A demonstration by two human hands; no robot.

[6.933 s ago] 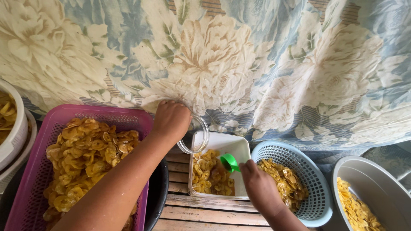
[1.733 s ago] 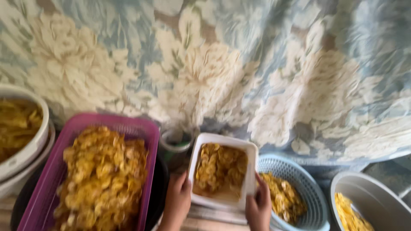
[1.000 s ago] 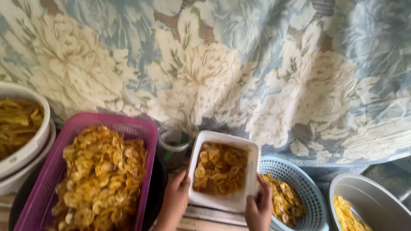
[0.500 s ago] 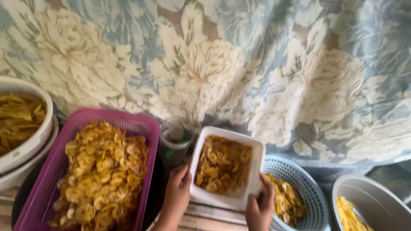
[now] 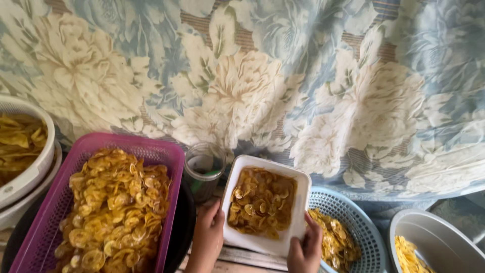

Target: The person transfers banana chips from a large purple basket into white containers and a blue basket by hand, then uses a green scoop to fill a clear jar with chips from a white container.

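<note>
Both my hands hold a white rectangular tub (image 5: 301, 189) of yellow fried chips (image 5: 261, 202). My left hand (image 5: 208, 235) grips its near left edge. My right hand (image 5: 305, 248) grips its near right corner. The tub is tilted a little, lifted over the wooden slats between a purple basket (image 5: 171, 167) heaped with chips and a blue basket (image 5: 359, 217) holding more chips. A clear jar (image 5: 203, 171) with something green inside stands just behind the tub.
A flowered blue and cream cloth (image 5: 262, 76) hangs behind everything. At the left stands a white bowl (image 5: 35, 167) of chips. A grey metal basin (image 5: 434, 237) with chips sits at the lower right. A dark pan (image 5: 184, 227) lies under the purple basket.
My hands left the jar and the green scoop and took hold of the white tub by its near edge. In the last second the tub shifted slightly right and tilted.
</note>
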